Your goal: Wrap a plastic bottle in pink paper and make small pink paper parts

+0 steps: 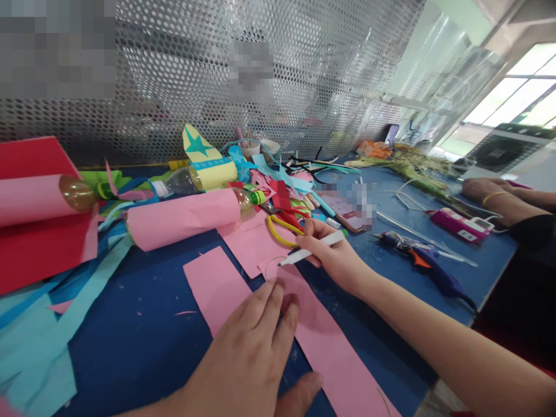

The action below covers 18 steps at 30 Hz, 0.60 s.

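My right hand (334, 255) is closed around a white marker (310, 248) with a green end. The marker's tip is at a curved line near the top end of a long pink paper strip (330, 336). My left hand (256, 341) lies flat with fingers stretched out, its fingertips on the strip. A shorter pink paper piece (219, 284) is partly under that hand. Just beyond the strip are another pink sheet (252, 243) and scissors with yellow handles (278, 231). Another curved line shows near the strip's lower end.
Pink-wrapped bottles (186, 217) lie at left by red paper (35, 255) and light-blue paper strips (39, 341). A phone (347, 211), a glue gun (428, 263) and a magenta power strip (460, 225) are at right. Another person's hands (489, 191) rest beyond. A perforated metal panel (174, 75) borders the back.
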{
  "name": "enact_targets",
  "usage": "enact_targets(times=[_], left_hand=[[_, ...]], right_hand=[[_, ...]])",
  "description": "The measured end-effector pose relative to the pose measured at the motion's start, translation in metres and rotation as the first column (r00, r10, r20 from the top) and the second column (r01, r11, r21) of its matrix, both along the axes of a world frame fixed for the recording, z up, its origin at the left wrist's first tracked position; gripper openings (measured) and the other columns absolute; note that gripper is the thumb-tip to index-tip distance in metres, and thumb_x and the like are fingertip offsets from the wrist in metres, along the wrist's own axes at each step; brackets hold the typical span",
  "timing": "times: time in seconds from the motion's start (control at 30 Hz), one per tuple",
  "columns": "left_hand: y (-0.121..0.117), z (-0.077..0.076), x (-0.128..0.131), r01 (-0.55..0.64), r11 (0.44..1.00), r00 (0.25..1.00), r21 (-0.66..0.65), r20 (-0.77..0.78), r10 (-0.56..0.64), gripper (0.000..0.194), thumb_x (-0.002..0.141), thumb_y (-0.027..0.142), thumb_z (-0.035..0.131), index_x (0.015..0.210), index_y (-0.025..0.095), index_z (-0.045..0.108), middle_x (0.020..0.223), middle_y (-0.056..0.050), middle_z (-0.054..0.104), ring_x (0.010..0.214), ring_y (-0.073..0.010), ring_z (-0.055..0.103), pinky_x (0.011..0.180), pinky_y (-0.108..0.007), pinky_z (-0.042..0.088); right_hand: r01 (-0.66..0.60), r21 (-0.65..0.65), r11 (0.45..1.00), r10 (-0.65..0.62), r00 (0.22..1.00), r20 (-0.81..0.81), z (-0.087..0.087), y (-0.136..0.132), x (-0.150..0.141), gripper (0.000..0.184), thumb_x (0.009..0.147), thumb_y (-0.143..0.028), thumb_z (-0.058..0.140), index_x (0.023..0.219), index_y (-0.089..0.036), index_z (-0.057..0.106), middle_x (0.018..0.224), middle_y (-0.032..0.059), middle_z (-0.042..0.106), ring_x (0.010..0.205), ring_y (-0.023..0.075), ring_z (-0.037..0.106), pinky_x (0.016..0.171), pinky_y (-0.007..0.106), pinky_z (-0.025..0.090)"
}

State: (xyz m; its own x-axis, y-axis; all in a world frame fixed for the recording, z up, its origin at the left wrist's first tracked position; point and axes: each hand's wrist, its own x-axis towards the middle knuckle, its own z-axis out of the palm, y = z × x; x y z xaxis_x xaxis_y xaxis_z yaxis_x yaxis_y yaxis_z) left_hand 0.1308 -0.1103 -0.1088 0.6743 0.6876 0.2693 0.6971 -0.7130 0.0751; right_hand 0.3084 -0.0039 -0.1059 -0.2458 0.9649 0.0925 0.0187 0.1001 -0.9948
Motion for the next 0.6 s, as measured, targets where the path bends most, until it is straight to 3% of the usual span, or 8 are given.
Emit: enact_targets(times=[0.27,0.6], left_hand=[[-0.0007,0.0001,-0.0002,0.003,0.999,1.000,-0.043,-0.018,-0.003,0.063,0.094,0.056,0.037,0.128,0.009,0.059,0.132,-0.018,0.058,0.121,-0.0334,0.055,0.097,-0.041,0.046],[-0.0012,0.0011,0.0001,-0.002,0.998,1.000,-0.060,0.001,0.002,0.062,0.094,0.057,0.037,0.128,0.010,0.059,0.134,-0.017,0.058,0.123,-0.0323,0.053,0.100,-0.041,0.044]], right_hand=[[-0.148,-0.015,0.989,0.148,0.986,0.078,0.0003,-0.0075,-0.0059,0.033,0.075,-0.038,0.068,0.063,-0.023,0.042,0.044,-0.0090,0.048,0.039,0.0071,0.034,0.041,0.022,0.025],[-0.182,-0.003,0.983,0.182,0.979,0.090,-0.0004,-0.0075,-0.0070,0.034,0.075,-0.041,0.068,0.065,-0.023,0.041,0.046,-0.0093,0.047,0.041,0.0073,0.036,0.042,0.022,0.026]])
